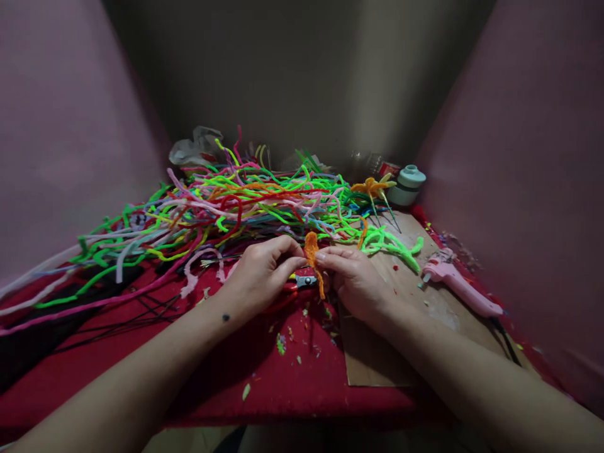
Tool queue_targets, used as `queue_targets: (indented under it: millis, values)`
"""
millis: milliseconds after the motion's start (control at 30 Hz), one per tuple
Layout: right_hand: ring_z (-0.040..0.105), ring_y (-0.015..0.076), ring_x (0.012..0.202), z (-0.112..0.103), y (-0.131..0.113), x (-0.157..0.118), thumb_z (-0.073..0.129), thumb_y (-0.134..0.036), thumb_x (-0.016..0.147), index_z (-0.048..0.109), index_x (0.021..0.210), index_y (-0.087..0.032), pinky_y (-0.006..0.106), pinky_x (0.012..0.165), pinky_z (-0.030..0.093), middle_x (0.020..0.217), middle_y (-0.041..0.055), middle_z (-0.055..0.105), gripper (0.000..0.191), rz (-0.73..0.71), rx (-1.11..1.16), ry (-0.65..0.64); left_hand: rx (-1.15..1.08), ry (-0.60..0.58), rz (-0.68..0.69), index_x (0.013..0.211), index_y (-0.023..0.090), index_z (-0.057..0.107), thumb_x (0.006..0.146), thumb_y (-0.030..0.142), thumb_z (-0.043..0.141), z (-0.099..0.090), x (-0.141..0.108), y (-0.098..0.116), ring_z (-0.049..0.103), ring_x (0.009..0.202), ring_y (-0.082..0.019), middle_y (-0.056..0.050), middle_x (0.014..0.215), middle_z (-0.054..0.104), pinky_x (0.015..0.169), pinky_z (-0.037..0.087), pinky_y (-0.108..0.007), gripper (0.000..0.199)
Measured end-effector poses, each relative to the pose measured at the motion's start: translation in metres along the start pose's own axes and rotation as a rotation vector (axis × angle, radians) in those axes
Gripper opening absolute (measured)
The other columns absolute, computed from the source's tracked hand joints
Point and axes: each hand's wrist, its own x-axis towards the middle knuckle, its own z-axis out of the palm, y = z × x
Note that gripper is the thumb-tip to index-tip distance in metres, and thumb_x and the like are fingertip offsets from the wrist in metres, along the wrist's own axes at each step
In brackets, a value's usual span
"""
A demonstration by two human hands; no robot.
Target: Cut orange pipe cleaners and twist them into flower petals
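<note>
An orange fuzzy stem piece [311, 246], looped at its top with a tail hanging down, is held upright between both hands near the middle of the view. My left hand [267, 267] pinches it from the left side at its lower part. My right hand [353, 277] pinches it from the right, thumb and fingertips together. Just behind the hanging tail and below the fingers lie pliers [306, 282] with a grey metal head and red and yellow handles. Part of the pliers is hidden by my left hand.
A large pile of coloured fuzzy stems [264, 201] spreads behind and left on the red cloth [283, 390]. Rightward are a board [372, 358], green stems [391, 244], an orange flower [372, 187], a pink glue gun [465, 289] and a pale jar [406, 185].
</note>
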Motion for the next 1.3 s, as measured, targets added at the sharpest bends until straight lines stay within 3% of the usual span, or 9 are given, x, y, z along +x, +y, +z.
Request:
queue_targets:
  millis: [200, 500, 633, 767, 967, 1167, 1300]
  values:
    - [0.036, 0.0076, 0.046, 0.0, -0.006, -0.002, 0.068, -0.028, 0.067, 0.054, 0.054, -0.016, 0.025, 0.048, 0.027, 0.05, -0.0038, 0.047, 0.023, 0.018, -0.104, -0.054, 0.016, -0.053, 0.025, 0.075, 0.017, 0.059, 0.085, 0.031, 0.053, -0.002, 0.0, 0.001, 0.055, 0.067, -0.012, 0.0, 0.073, 0.063, 0.066, 0.041, -0.022, 0.018]
    - [0.042, 0.0083, 0.05, 0.006, -0.005, -0.002, 0.074, -0.026, 0.059, 0.057, 0.062, -0.015, 0.025, 0.052, 0.03, 0.058, -0.0015, 0.054, 0.02, 0.043, -0.015, 0.091, 0.19, -0.002, 0.09, 0.07, 0.017, 0.054, 0.084, 0.025, 0.048, 0.007, -0.002, 0.007, 0.049, 0.062, -0.013, -0.001, 0.067, 0.056, 0.061, 0.037, -0.025, 0.018]
    - [0.04, 0.0074, 0.049, 0.004, -0.004, -0.001, 0.076, -0.026, 0.057, 0.056, 0.061, -0.015, 0.025, 0.05, 0.027, 0.056, -0.0031, 0.052, 0.024, 0.033, 0.027, 0.125, -0.078, -0.002, -0.096, 0.069, 0.018, 0.052, 0.083, 0.034, 0.053, 0.006, -0.001, 0.008, 0.048, 0.058, -0.011, 0.002, 0.063, 0.052, 0.057, 0.038, -0.023, 0.021]
    - [0.036, 0.0067, 0.047, 0.002, -0.002, 0.002, 0.077, -0.027, 0.059, 0.06, 0.067, -0.015, 0.024, 0.047, 0.024, 0.056, -0.004, 0.05, 0.022, 0.05, 0.102, 0.163, -0.463, -0.07, -0.363, 0.089, 0.019, 0.055, 0.075, 0.042, 0.064, 0.003, 0.0, 0.01, 0.046, 0.05, -0.008, 0.006, 0.065, 0.052, 0.049, 0.037, -0.021, 0.029]
    - [0.036, 0.0064, 0.046, 0.003, 0.003, 0.002, 0.078, -0.022, 0.056, 0.057, 0.061, -0.016, 0.023, 0.044, 0.022, 0.053, -0.0049, 0.048, 0.022, 0.051, 0.227, 0.128, -0.767, -0.147, -0.447, 0.087, 0.014, 0.06, 0.07, 0.028, 0.07, 0.016, 0.001, 0.012, 0.053, 0.057, -0.009, 0.0, 0.072, 0.062, 0.054, 0.04, -0.021, 0.024]
    - [0.036, 0.0069, 0.045, 0.003, 0.005, 0.002, 0.074, -0.026, 0.06, 0.057, 0.058, -0.015, 0.023, 0.044, 0.025, 0.051, -0.0042, 0.047, 0.02, 0.017, 0.119, 0.09, -0.766, -0.115, -0.472, 0.083, 0.014, 0.06, 0.071, 0.025, 0.067, 0.019, -0.001, 0.01, 0.047, 0.05, -0.007, 0.003, 0.063, 0.057, 0.05, 0.036, -0.02, 0.017]
    - [0.039, 0.0082, 0.048, -0.001, 0.003, 0.003, 0.069, -0.033, 0.068, 0.063, 0.07, -0.016, 0.024, 0.048, 0.029, 0.057, -0.0031, 0.051, 0.018, -0.065, -0.034, 0.152, -0.676, -0.149, -0.485, 0.072, 0.015, 0.059, 0.072, 0.024, 0.064, 0.014, -0.001, 0.01, 0.042, 0.043, -0.006, 0.005, 0.053, 0.052, 0.045, 0.03, -0.019, 0.01]
